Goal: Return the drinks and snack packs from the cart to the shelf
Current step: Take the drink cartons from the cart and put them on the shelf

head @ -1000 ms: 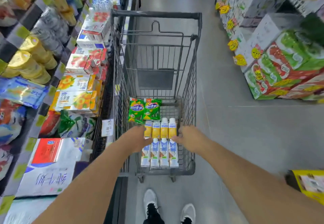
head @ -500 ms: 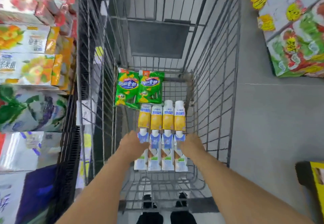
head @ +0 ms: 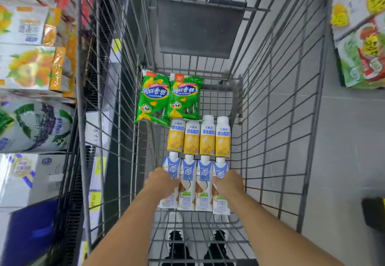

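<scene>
Both hands reach into a wire cart (head: 277,120) in a shop aisle.
Left hand (head: 161,180) and right hand (head: 229,181) clasp the outer white cartons (head: 195,184); yellow bottles (head: 199,138) and green snack packs (head: 169,97) lie just beyond, shelf (head: 31,78) to the left, grey floor (head: 350,140) rightward.

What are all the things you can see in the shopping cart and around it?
Snack packs: two, green, side by side at the far end of the cart floor.
Yellow drink bottles: four, yellow with white caps, in a row just nearer than the snack packs.
Blue-and-white drink cartons: four, white with blue tops, in the nearest row.
Cart: one, grey wire, in the middle of the view.
Shelf boxes: several, white with fruit pictures, on the left.
Stacked boxes: several, green and red with yellow tags, on the right.
Floor: grey.
Shoes: two, white and black, seen through the cart bottom.
Left hand: on the leftmost carton.
Right hand: on the rightmost carton.
</scene>
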Available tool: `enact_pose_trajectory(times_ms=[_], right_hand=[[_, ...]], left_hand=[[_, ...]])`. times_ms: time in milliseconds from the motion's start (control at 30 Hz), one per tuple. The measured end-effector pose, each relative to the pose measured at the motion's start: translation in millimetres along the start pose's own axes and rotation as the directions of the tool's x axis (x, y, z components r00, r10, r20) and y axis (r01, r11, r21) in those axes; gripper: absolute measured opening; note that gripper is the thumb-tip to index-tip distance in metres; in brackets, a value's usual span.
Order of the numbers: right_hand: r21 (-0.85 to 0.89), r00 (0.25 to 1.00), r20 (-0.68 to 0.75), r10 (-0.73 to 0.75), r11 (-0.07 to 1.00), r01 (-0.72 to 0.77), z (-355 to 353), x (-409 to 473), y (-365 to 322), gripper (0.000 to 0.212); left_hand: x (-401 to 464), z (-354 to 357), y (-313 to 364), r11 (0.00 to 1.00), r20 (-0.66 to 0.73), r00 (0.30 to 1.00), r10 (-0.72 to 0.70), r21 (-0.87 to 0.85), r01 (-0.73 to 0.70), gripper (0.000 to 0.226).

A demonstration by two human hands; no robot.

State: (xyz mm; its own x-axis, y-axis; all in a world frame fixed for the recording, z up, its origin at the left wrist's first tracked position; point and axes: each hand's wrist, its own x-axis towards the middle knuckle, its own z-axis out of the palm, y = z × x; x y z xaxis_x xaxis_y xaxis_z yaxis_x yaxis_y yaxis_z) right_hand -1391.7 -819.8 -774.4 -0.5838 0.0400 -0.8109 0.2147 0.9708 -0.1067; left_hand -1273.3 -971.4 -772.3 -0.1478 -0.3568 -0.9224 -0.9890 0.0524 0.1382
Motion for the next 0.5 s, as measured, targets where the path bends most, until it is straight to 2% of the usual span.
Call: enact_pose_trajectory(times_ms=[67, 133, 200, 300, 400, 500], right_hand=[[-0.038, 0.999, -0.002, -0.041, 0.998, 0.04, 2, 2, 1, 0.041], [0.052, 0.999, 0.016, -0.039, 0.998, 0.038, -1, -2, -2, 0.048], [0.106, 0.998, 0.016, -0.056, 0.993, 0.054, -3, -5, -1, 0.057], [0.013, 0.987, -0.011, -0.16, 0.987, 0.16, -9, -15, 1, 0.057], [0.046, 0.98, -0.023, -0.199, 0.979, 0.2, -25, -35, -5, 0.054], [0.086, 0.963, -0.009, -0.27, 0.959, 0.27, -58, -66, -20, 0.046]], left_hand=[[2, -3, -2, 1.0, 0.001, 1.0, -0.016, 0.024, 0.016, 0.081], [1, -6, -3, 0.999, 0.029, 0.999, -0.038, -0.014, 0.038, 0.084], [-2, -6, -3, 0.999, 0.005, 0.999, -0.035, -0.038, 0.035, 0.071], [-14, -8, -3, 0.997, -0.015, 1.0, -0.024, -0.071, 0.023, 0.046], [-36, -16, -6, 0.969, 0.03, 0.999, -0.012, -0.247, 0.019, 0.045], [-78, -34, -5, 0.885, -0.041, 0.997, 0.062, -0.461, -0.074, 0.054]])
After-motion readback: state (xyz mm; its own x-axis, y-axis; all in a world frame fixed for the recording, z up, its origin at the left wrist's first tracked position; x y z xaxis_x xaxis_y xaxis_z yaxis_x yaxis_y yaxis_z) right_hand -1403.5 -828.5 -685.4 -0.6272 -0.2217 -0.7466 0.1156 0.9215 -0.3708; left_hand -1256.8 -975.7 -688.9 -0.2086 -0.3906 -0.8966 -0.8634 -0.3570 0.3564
